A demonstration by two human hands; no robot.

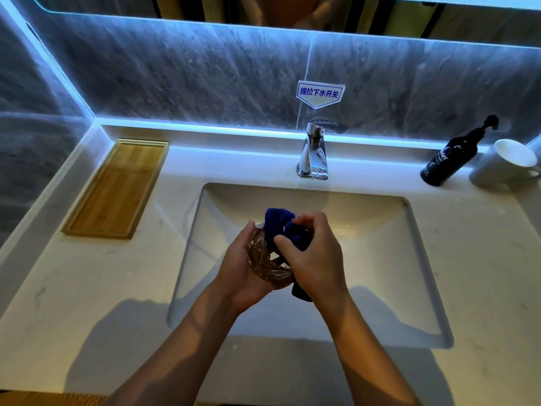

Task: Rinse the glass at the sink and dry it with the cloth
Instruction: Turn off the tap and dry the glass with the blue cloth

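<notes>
Over the middle of the white sink basin (380,259), my left hand (243,273) cradles a clear ribbed glass (263,262) from below and the left, tilted on its side. My right hand (313,253) grips a dark blue cloth (282,230) bunched against the glass's mouth and upper side. One end of the cloth hangs below my right palm. The chrome faucet (314,153) stands behind the basin, and no water shows at its spout.
A bamboo tray (117,189) lies on the counter at the left. A black pump bottle (450,159) and a white mug (503,168) stand at the back right. A small label (320,93) is stuck on the grey stone wall above the faucet.
</notes>
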